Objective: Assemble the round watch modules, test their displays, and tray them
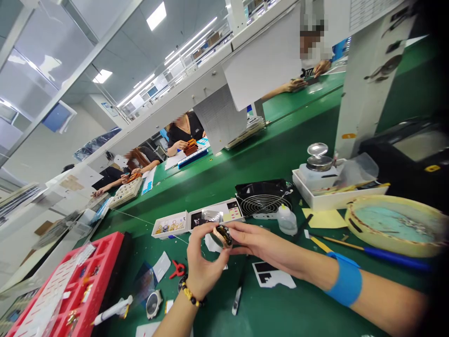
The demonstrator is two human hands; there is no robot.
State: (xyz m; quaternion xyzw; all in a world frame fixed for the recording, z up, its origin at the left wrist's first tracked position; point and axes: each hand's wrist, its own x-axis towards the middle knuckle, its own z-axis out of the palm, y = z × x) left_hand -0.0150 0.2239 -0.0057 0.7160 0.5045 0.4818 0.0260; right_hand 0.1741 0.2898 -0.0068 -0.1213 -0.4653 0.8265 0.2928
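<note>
My left hand (205, 262) and my right hand (256, 238) together pinch a round dark watch body (223, 235) with a gold-coloured edge, held above the green bench mat (224, 323). A bead bracelet (190, 295) circles my left wrist, and a blue wrist strap (345, 281) wraps my right forearm. Below my hands lie a round watch case (154, 303), a small red clamp (177, 269) and a slim tool with a metal tip (238, 292). A shallow white tray of small gold parts (170, 224) sits just beyond them.
A red compartment tray (98, 252) lies at the left. A wire-guarded fan (263, 200), a plastic bottle (286, 220), a white tray with a metal jar (336, 199) and a yellow-rimmed round dish (396, 225) line the bench. Co-workers' hands (184, 145) work farther along.
</note>
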